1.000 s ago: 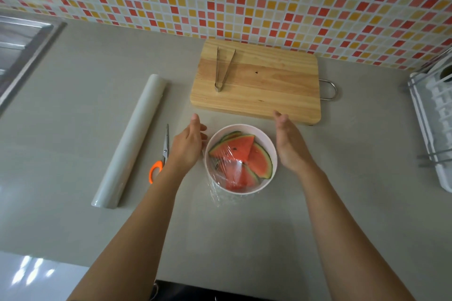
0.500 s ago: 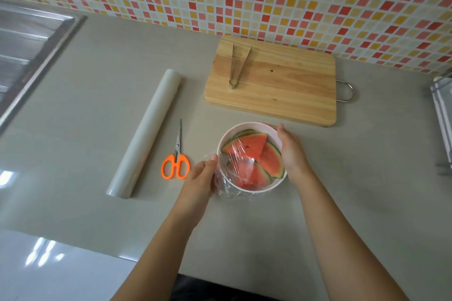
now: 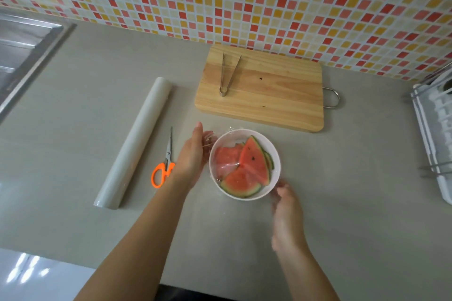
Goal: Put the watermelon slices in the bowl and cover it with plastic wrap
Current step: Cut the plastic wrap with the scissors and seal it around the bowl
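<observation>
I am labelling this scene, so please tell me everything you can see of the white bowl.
The white bowl is round and smooth, upright on the grey counter, nearer than the wooden cutting board. It holds watermelon slices. Clear plastic wrap lies over its top, wrinkled on the left. The left hand touches the wrap at its left side; the blurred right hand is at its near right rim.

The grey countertop (image 3: 367,178) bore a round white bowl (image 3: 244,132), a pale plastic-wrap roll (image 3: 134,142) and orange-handled scissors (image 3: 168,153). A wooden cutting board (image 3: 281,98) lay behind.
</observation>
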Demonstrator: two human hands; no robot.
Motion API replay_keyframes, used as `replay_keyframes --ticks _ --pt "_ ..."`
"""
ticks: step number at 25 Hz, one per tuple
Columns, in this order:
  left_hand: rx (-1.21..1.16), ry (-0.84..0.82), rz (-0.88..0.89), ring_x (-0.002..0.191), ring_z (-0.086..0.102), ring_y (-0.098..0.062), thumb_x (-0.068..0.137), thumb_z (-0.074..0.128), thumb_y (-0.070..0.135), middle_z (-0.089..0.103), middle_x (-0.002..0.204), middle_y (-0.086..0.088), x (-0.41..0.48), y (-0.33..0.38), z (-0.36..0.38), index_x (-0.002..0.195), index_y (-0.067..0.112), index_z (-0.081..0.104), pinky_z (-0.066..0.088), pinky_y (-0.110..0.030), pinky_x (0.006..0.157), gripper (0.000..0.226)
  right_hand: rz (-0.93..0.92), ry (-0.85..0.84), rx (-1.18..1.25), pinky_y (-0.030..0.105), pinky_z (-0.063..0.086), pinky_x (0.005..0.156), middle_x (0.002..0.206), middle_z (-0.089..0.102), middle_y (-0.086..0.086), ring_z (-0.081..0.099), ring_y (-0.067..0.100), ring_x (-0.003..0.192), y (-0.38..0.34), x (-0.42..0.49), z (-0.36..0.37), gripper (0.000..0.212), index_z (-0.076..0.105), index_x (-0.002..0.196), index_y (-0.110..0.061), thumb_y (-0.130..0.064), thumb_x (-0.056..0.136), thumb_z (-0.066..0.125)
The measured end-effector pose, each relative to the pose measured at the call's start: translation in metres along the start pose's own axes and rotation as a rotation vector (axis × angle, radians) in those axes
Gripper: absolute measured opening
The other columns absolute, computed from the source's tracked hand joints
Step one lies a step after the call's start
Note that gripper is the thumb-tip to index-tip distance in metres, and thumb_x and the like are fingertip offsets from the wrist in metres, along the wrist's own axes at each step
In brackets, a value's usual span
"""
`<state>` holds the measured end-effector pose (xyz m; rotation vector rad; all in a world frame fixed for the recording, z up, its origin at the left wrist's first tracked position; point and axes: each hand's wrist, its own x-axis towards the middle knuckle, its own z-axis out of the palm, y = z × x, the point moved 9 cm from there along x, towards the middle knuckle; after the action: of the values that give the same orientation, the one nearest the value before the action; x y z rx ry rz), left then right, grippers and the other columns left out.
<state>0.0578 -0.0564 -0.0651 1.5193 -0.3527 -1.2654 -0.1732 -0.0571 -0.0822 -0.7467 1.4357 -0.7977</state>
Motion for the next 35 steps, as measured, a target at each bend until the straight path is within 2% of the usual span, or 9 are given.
replay_keyframes --ticks 3,6,9,13,16,19,24,30,35 --pt "0.384 0.111 -0.118 0.089 0.064 -0.035 0.088 0.026 0.065 0.068 0.089 -0.024 -0.004 -0.013 -0.02 0.083 -0.003 0.067 0.048 -0.043 0.096 0.08 -0.179 -0.031 -0.269 0.029 0.025 0.109 0.143 0.041 -0.005 0.037 0.009 0.131 -0.043 0.034 -0.004 0.045 0.042 0.137 -0.019 -0.037 0.097 0.029" --pt "0.13 0.119 -0.212 0.088 0.065 -0.033 0.093 0.023 0.064 0.071 0.087 -0.02 -0.022 -0.028 -0.008 0.083 -0.003 0.07 0.05 -0.041 0.092 0.083 -0.034 -0.313 -0.334 0.044 0.026 0.114 0.146 0.041 0.001 0.037 0.015 0.134 -0.039 0.058 0.023 0.071 0.039 0.139 -0.024 -0.068 0.087 0.018" --pt "0.029 0.016 -0.22 0.097 0.064 -0.034 0.097 0.019 0.06 0.07 0.1 -0.024 -0.016 -0.02 0.011 0.101 -0.006 0.069 0.048 -0.042 0.096 0.082 0.014 -0.241 -0.509 0.044 0.029 0.112 0.141 0.048 0.002 0.042 0.019 0.131 -0.024 0.055 0.008 0.105 0.047 0.133 -0.028 -0.092 0.059 0.007" --pt "0.344 -0.083 -0.117 0.09 0.067 -0.028 0.097 0.029 0.058 0.072 0.097 -0.018 0.007 0.007 0.028 0.101 0.0 0.071 0.051 -0.038 0.089 0.072 0.072 -0.302 -0.543 0.038 0.039 0.103 0.115 0.066 0.006 0.058 0.02 0.11 -0.042 0.073 0.023 0.081 0.067 0.104 -0.022 -0.075 0.081 0.011" --pt "0.42 -0.136 -0.017 0.068 0.062 -0.016 0.097 0.046 0.046 0.067 0.076 -0.007 0.016 0.018 0.041 0.086 0.002 0.07 0.05 -0.024 0.066 0.051 0.09 -0.412 -0.611 0.041 0.044 0.096 0.096 0.068 0.001 0.063 0.021 0.094 -0.067 0.088 0.048 0.051 0.068 0.09 -0.021 -0.06 0.088 0.036" --pt "0.43 -0.091 0.042 0.063 0.051 -0.014 0.098 0.049 0.034 0.054 0.071 -0.004 0.021 0.021 0.044 0.081 0.006 0.058 0.044 -0.027 0.064 0.034 0.015 -0.378 -0.626 0.04 0.048 0.087 0.076 0.068 -0.005 0.064 0.017 0.077 -0.079 0.095 0.055 0.032 0.07 0.073 -0.023 -0.045 0.085 0.051" --pt "0.439 -0.086 0.055 0.07 0.06 -0.017 0.098 0.046 0.042 0.064 0.078 -0.004 0.021 0.019 0.042 0.089 0.001 0.063 0.049 -0.03 0.069 0.045 0.167 -0.499 -0.526 0.044 0.042 0.101 0.106 0.071 0.004 0.065 0.022 0.104 -0.065 0.088 0.06 0.08 0.069 0.101 -0.024 -0.087 0.064 0.037" --pt "0.536 -0.011 0.213 0.061 0.047 -0.012 0.095 0.055 0.034 0.051 0.066 0.003 0.018 0.03 0.034 0.07 0.013 0.054 0.039 -0.025 0.059 0.033 -0.048 -0.331 -0.512 0.034 0.046 0.083 0.072 0.064 -0.002 0.062 0.021 0.076 -0.083 0.096 0.054 0.027 0.067 0.073 -0.012 -0.035 0.084 0.058" --pt "0.54 0.094 0.189 0.071 0.058 -0.014 0.097 0.049 0.034 0.065 0.077 0.002 0.021 0.029 0.028 0.072 0.016 0.058 0.046 -0.027 0.065 0.032 -0.085 -0.214 -0.381 0.013 0.038 0.054 0.065 0.06 -0.013 0.057 -0.005 0.057 -0.085 0.095 0.055 0.029 0.061 0.066 -0.02 -0.034 0.09 0.054"
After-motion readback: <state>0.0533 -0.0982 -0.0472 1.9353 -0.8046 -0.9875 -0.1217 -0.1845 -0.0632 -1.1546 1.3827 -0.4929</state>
